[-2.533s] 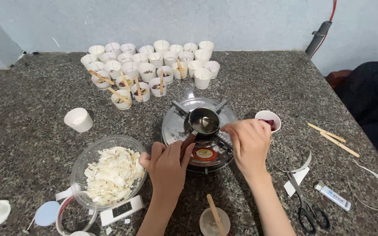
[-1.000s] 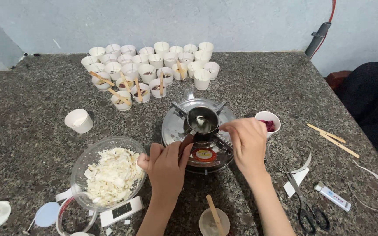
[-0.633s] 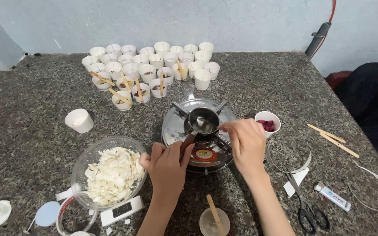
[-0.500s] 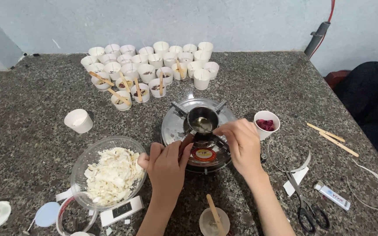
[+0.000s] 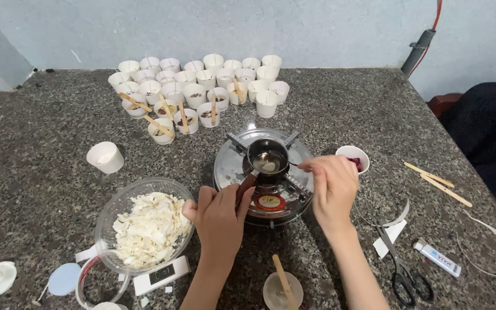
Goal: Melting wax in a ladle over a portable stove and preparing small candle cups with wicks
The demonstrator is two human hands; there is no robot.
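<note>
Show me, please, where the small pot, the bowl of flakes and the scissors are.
Small pot [image 5: 267, 162], head view, on the liquid inside it.
Bowl of flakes [image 5: 112, 208], head view, on its clear left wall.
Scissors [image 5: 400, 272], head view, near the pivot above the handles.

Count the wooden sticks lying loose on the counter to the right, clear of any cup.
2. Both wooden sticks lie side by side on the granite counter near its right edge, beyond the scissors. Other sticks rest on cups and are not counted.
</note>
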